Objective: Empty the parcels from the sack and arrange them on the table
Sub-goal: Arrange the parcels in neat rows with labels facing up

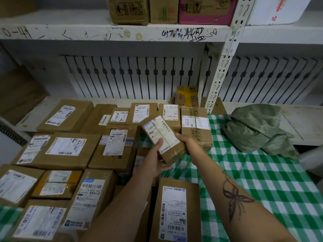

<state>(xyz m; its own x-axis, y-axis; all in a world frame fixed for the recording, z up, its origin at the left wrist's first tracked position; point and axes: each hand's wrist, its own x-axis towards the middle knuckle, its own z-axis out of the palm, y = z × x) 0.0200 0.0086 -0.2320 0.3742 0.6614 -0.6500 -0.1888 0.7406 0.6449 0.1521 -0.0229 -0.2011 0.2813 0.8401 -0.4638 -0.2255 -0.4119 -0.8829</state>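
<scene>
A small brown cardboard parcel [161,137] with a white shipping label is held tilted above the table, near its middle. My left hand [155,157] grips its near left end from below, and my right hand [186,142] holds its right side. Several labelled cardboard parcels [68,149] lie side by side across the left half of the table [262,180], which has a green and white checked cloth. The crumpled green woven sack [257,130] lies at the table's far right, slack and collapsed.
A tall parcel [195,126] stands just behind my hands, and a long one [174,210] lies near the front edge. White metal shelving [221,70] rises behind the table with boxes [164,10] on its upper shelf. Bare cloth shows on the right.
</scene>
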